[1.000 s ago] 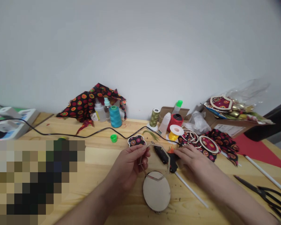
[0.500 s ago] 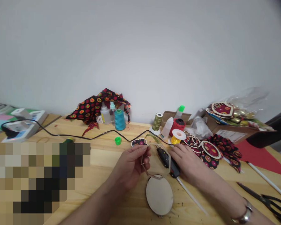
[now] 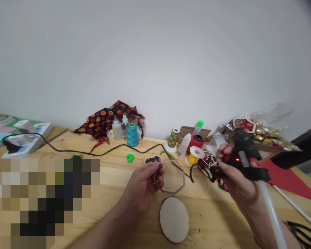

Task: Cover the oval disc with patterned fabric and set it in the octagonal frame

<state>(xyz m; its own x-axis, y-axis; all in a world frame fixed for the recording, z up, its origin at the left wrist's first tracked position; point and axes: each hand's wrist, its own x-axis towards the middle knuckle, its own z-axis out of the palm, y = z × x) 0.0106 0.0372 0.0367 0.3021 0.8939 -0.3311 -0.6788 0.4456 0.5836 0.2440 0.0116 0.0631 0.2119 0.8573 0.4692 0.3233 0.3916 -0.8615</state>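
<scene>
Between the fingertips of my left hand (image 3: 147, 181) is a thin octagonal frame (image 3: 182, 180), held upright near the middle of the table. Raised on the right, my right hand (image 3: 238, 180) grips a black hot glue gun (image 3: 243, 155) with a small red light lit. A translucent glue stick (image 3: 271, 211) sticks out of the gun's back end toward me. Below the frame, a pale oval disc (image 3: 174, 219) lies flat on the wood. Just behind my left fingers sits a small fabric-covered piece (image 3: 153, 160) with a pale rim.
A black cord (image 3: 114, 150) runs across the table from the power strip (image 3: 33, 140). Thread spools, including a teal one (image 3: 132, 135) and a yellow one (image 3: 194, 156), stand toward the wall. Scissors (image 3: 304, 233) and a white rod (image 3: 295, 204) lie at the right.
My right hand has picked the glue gun up off the table and lifted it to the right, turning it. My left hand keeps the octagonal frame in nearly the same place.
</scene>
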